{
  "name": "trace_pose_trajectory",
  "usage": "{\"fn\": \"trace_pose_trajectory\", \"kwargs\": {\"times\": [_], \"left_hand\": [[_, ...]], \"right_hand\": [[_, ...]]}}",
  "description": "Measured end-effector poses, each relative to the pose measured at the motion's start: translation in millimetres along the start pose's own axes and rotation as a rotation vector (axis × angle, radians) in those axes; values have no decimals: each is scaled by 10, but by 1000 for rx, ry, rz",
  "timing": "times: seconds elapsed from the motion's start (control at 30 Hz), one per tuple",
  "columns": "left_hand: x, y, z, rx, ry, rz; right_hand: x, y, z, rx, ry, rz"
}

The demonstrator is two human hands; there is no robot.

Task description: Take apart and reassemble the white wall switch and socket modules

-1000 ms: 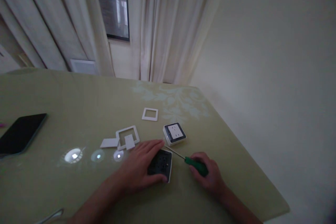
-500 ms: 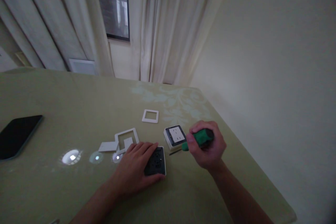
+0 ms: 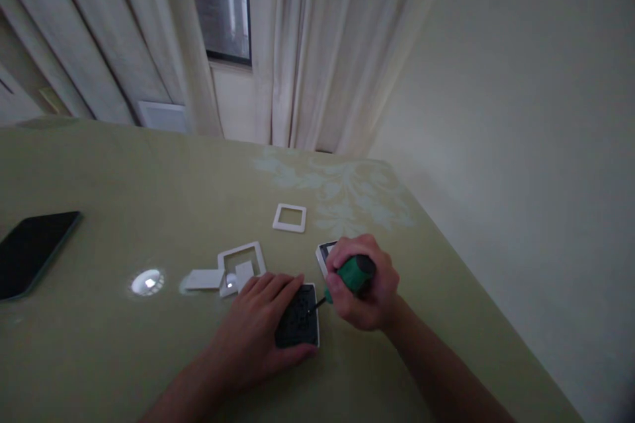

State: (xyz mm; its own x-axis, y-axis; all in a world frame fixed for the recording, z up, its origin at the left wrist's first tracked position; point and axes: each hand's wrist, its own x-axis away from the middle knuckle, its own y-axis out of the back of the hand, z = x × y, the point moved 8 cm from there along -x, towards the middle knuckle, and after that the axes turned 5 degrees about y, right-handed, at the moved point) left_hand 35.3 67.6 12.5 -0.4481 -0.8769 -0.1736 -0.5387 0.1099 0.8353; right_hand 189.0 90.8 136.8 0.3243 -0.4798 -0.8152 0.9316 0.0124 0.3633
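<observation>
A dark-backed switch or socket module with a white rim (image 3: 299, 327) lies on the table under my left hand (image 3: 258, 327). My left fingers and thumb grip it along its far and near edges. My right hand (image 3: 364, 284) is wrapped round a green-and-black screwdriver (image 3: 356, 272). Its thin shaft slants down to the left, and the tip meets the dark face of the module near its middle. Just behind my right hand sits a white socket box (image 3: 322, 254), mostly hidden by the fingers.
A small white frame (image 3: 290, 228) lies farther back on the table (image 3: 149, 192). Left of my left hand lie a larger white frame (image 3: 262, 258) and a white flat plate (image 3: 204, 279). A dark tablet or phone (image 3: 34, 251) rests at the far left. Curtains and a wall stand behind.
My right hand has moved left with the screwdriver, bringing its tip onto the module. It now covers most of the socket box. My left hand keeps its hold on the module.
</observation>
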Motion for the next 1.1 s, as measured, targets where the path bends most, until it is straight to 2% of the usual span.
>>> {"fn": "trace_pose_trajectory", "kwargs": {"times": [0.1, 0.2, 0.3, 0.43, 0.5, 0.7, 0.93, 1.0, 1.1], "left_hand": [[3, 4, -20, 6, 5, 19], [17, 20, -32, 9, 3, 10], [32, 31, -41, 13, -21, -14], [33, 39, -67, -11, -63, -44], [29, 44, -83, -25, -77, -50], [13, 65, -108, -1, -73, -48], [-19, 98, -147, -8, -85, -30], [-18, 96, -142, -5, -90, -29], [-11, 92, -133, -11, -103, -47]], "right_hand": [[-65, -66, 75, -6, 20, 99], [-152, -70, 208, 88, 73, 180], [-217, -31, 310, 332, 104, 251], [-268, 49, 399, 609, 76, 232], [-273, 12, 459, 585, 83, 255], [-262, -182, 584, 369, 179, 454], [-282, -147, 537, 177, 189, 513], [-272, -134, 520, 265, 153, 480], [-286, -13, 453, 562, 14, 321]]}}
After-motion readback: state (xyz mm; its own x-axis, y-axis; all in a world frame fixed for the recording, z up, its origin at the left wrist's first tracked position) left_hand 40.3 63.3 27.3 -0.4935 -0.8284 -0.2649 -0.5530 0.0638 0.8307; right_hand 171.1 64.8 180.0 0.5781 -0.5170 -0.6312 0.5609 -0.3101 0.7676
